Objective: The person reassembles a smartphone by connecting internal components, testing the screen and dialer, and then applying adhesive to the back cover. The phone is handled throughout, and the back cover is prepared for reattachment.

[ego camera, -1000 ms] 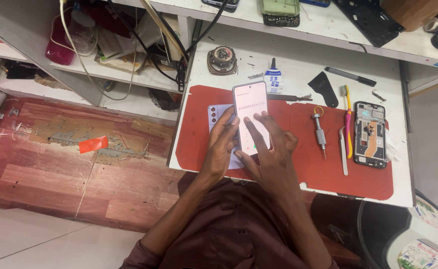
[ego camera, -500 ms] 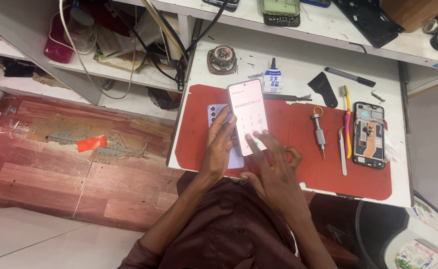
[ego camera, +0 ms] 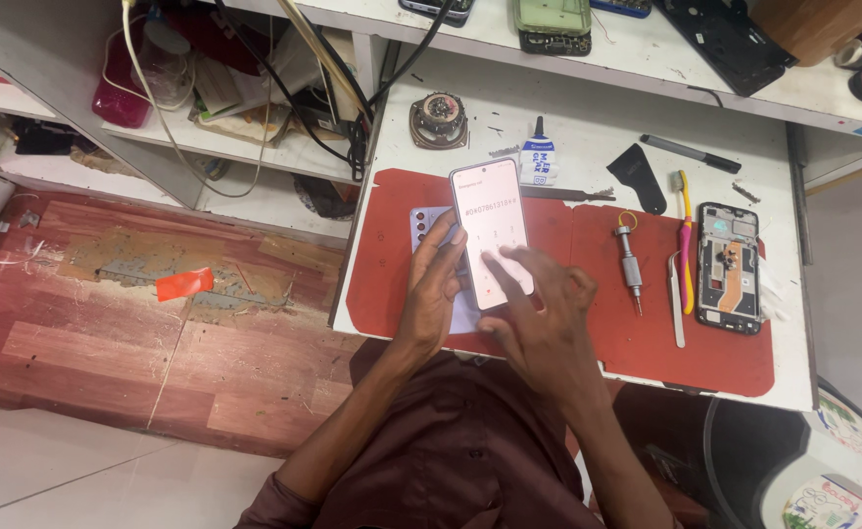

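Note:
My left hand (ego camera: 434, 289) holds a smartphone (ego camera: 488, 220) by its left edge, above a red work mat (ego camera: 588, 323). The phone's screen is lit white and shows a dial pad. My right hand (ego camera: 546, 315) hovers over the lower part of the screen, with its index finger touching the keys. Under the phone, on the mat, lies a pale phone back cover (ego camera: 421, 223), mostly hidden by my left hand.
On the mat to the right lie a small screwdriver (ego camera: 630, 266), tweezers (ego camera: 676, 312), a pink and yellow toothbrush (ego camera: 686, 245) and an opened phone frame (ego camera: 727, 266). Behind are a glue bottle (ego camera: 538, 157), a black pry tool (ego camera: 639, 174), a pen (ego camera: 691, 153) and a small speaker (ego camera: 438, 120).
The phone has tilted slightly and shifted a little left in my left hand. My right hand slid down the screen, and its finger now taps lower on the dial pad.

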